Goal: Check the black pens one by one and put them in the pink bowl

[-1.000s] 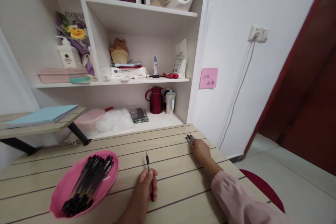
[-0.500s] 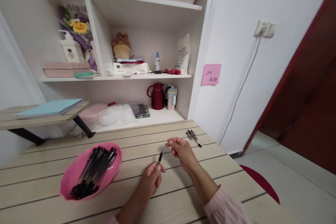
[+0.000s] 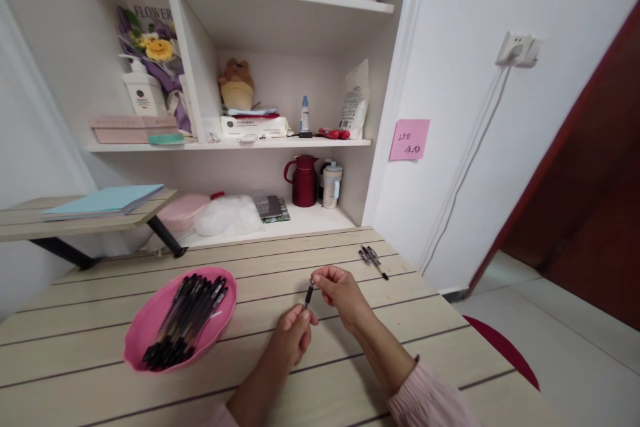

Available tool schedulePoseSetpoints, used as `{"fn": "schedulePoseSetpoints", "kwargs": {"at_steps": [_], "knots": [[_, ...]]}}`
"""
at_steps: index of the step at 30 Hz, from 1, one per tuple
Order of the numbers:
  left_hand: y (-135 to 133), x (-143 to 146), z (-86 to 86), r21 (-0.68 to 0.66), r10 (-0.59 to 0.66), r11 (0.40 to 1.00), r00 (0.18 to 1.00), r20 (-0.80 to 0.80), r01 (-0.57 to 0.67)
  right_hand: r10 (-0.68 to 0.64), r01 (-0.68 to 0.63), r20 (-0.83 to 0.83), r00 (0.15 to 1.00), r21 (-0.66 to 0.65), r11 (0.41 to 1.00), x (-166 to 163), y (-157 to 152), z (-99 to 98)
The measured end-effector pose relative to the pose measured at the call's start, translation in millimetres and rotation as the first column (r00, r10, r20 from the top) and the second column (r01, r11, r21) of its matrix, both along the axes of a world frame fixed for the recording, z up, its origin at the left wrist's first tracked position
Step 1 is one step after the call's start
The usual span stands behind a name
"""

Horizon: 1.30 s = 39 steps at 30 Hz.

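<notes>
My left hand (image 3: 291,333) is closed round the lower barrel of a pen (image 3: 309,296), whose black grip points up and away from me. At the upper end of the pen, my right hand (image 3: 341,293) pinches a small silvery tip piece (image 3: 313,281) between thumb and fingertips. The piece meets the pen's end; whether it is fixed there I cannot tell. Several black pens lie bundled in a pink scalloped tray (image 3: 131,345) to the left. Beyond my right hand, a few pen parts (image 3: 373,260) lie on the table, including dark caps.
The slatted wooden table (image 3: 270,387) runs back to a white shelf unit (image 3: 280,143). A small raised stand (image 3: 160,203) with blue paper is at the left. On the lower shelf are a red jug (image 3: 304,181) and a pale cup (image 3: 331,187). A red stool (image 3: 505,350) shows at the right.
My right hand has moved slightly left and down, bringing the small tip piece from apart to the pen's end. My left hand still holds the pen. The view has shifted a little.
</notes>
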<state>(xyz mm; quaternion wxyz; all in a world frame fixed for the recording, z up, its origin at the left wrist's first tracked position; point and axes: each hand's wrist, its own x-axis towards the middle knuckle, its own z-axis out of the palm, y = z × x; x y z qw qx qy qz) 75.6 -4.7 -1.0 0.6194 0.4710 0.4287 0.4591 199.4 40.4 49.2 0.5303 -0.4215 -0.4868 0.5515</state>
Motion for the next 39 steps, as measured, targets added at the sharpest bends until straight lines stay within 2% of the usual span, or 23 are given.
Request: {"fn": "schedulePoseSetpoints", "kwargs": {"at_steps": [5,10,18,21,25,29,32,35,39], "knots": [[0.4,0.7,-1.2,0.01,0.037,0.999,0.999,0.001,-0.037,0.004,-0.003,0.032,0.999,-0.014,1.0,-4.1,2.7,0.6],[7.8,-3.0,-5.8,0.08,0.09,0.993,0.995,-0.044,-0.086,-0.01,0.007,0.1,0.995,0.03,1.0,-9.0,8.8,6.4],[13.2,-10.0,-14.5,0.176,0.102,0.981,0.986,-0.131,-0.078,-0.01,-0.003,0.167,0.986,0.08,0.997,-14.5,6.5,4.5],[9.8,-7.3,-13.0,0.168,0.135,0.979,0.982,-0.13,-0.112,-0.029,0.012,0.178,0.984,0.095,0.995,-16.1,4.1,2.3],[7.0,-3.4,-9.6,0.104,0.112,0.989,0.991,-0.076,-0.103,-0.051,0.034,0.166,0.985,0.103,0.994,-17.8,0.5,1.2],[6.1,-2.8,-5.5,0.0,0.033,0.999,0.999,0.032,-0.033,0.097,-0.105,0.086,0.992,0.088,0.991,-13.7,0.1,3.6],[4.9,-3.6,-1.4,-0.021,-0.009,1.0,0.997,0.072,0.01,0.206,-0.206,0.0,0.979,0.04,0.978,-6.2,2.8,6.1],[4.2,-3.9,1.2,-0.014,-0.013,1.0,0.996,0.089,0.014,0.28,-0.28,-0.081,0.956,0.018,0.96,0.9,5.6,7.0],[4.8,-3.8,0.2,-0.025,-0.022,0.999,0.998,0.066,0.023,0.315,-0.317,-0.076,0.946,-0.013,0.948,2.9,7.6,3.7]]}}
